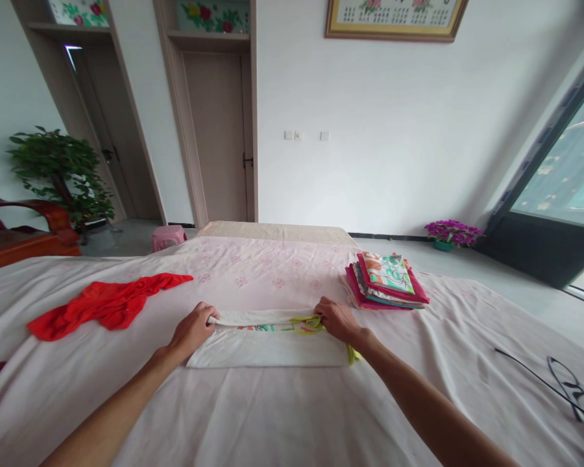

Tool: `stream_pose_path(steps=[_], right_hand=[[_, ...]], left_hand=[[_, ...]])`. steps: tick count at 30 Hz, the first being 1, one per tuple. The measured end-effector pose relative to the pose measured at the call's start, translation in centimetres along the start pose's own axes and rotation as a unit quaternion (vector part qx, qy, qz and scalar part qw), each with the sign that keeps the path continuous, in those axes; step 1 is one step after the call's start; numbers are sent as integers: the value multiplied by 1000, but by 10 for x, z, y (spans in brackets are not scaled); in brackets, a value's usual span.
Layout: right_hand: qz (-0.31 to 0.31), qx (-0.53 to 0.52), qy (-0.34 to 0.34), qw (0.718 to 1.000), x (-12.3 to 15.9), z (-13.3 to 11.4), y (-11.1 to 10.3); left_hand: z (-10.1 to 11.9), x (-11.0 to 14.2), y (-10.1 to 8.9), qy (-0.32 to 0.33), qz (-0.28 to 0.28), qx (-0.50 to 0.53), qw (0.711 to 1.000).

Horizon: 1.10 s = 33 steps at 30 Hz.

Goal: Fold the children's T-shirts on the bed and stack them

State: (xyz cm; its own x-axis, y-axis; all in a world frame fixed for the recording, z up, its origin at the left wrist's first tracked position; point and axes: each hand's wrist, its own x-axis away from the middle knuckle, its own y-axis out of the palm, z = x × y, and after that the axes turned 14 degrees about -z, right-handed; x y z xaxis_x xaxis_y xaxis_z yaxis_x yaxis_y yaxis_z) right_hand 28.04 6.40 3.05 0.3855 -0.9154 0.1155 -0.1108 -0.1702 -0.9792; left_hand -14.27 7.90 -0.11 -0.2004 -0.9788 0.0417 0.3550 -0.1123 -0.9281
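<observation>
A white garment with a coloured print and yellow-green trim lies partly folded in front of me on the sheet. My left hand pinches the garment's far left corner, fingers closed on the cloth. At the far right corner my right hand grips the same garment beside its yellow-green edging. Between the hands the far edge is slightly raised, and a strip of the print shows under it. Just beyond my right hand stands a stack of folded clothes, a printed piece on top of dark pink ones.
A crumpled red garment lies to the left on the pale bedsheet. Black-framed glasses rest at the right. Past the sheet are a pink stool, a wooden armchair, a potted plant and purple flowers.
</observation>
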Motion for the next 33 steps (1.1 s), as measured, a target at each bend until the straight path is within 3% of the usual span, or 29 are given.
stream_pose_path(steps=[5, 10, 16, 18, 21, 24, 27, 30, 33], right_hand=[[-9, 6, -44, 999, 5, -6, -9], [19, -14, -28, 999, 11, -8, -10], [2, 6, -64, 998, 26, -7, -7], [21, -9, -41, 999, 28, -9, -10], [61, -35, -1, 998, 19, -24, -14], [80, -41, -1, 996, 1, -55, -9], [76, -5, -21, 997, -15, -84, 12], [46, 40, 6, 998, -18, -91, 37], [39, 68, 39, 996, -8, -75, 53]], left_hand=[[12, 12, -9, 43, 23, -23, 999], [8, 14, -5, 42, 20, 0, 999], [-6, 20, -5, 37, -37, -82, 995], [1, 23, -11, 25, -29, -100, 994], [33, 20, -14, 46, 0, -63, 997], [79, 10, 3, 88, 5, -5, 996], [113, 1, 34, 123, -12, -4, 992], [117, -2, 60, 139, -20, -36, 989], [97, 1, 67, 117, -16, -83, 990]])
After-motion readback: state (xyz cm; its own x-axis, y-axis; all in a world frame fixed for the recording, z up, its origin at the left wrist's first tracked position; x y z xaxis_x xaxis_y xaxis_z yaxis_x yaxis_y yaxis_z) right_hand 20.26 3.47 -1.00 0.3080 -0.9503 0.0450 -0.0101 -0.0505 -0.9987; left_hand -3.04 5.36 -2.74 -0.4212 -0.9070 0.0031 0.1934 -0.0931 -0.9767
